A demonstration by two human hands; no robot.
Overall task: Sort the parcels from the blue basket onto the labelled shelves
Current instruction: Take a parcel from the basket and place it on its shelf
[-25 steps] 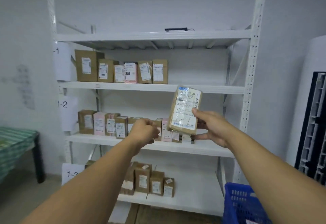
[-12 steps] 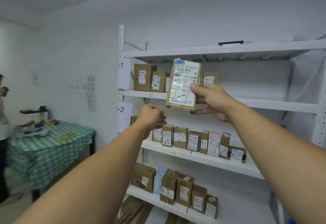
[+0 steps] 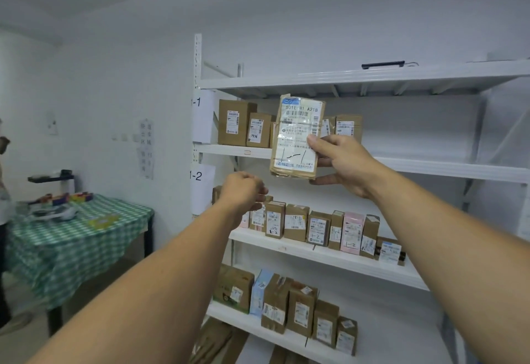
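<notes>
My right hand [image 3: 341,162] grips a flat brown parcel [image 3: 295,131] with a white shipping label marked "1-1" in pen, held upright in front of the shelf row labelled 1-1 [image 3: 198,102]. My left hand [image 3: 243,191] hovers lower left of the parcel with its fingers curled and nothing in it, in front of the row labelled 1-2 [image 3: 196,175]. The white metal shelf unit [image 3: 415,72] carries rows of small cardboard parcels on three levels. The blue basket is out of view.
A table with a green checked cloth [image 3: 71,237] stands at the left with small items on it, and a person [image 3: 3,191] is at the left edge. The right halves of the 1-1 shelf [image 3: 444,168] and the 1-2 shelf [image 3: 372,269] are bare.
The view has swung left and upward, so the blue basket has left the frame. My right hand has raised the parcel from the 1-2 level to the 1-1 level.
</notes>
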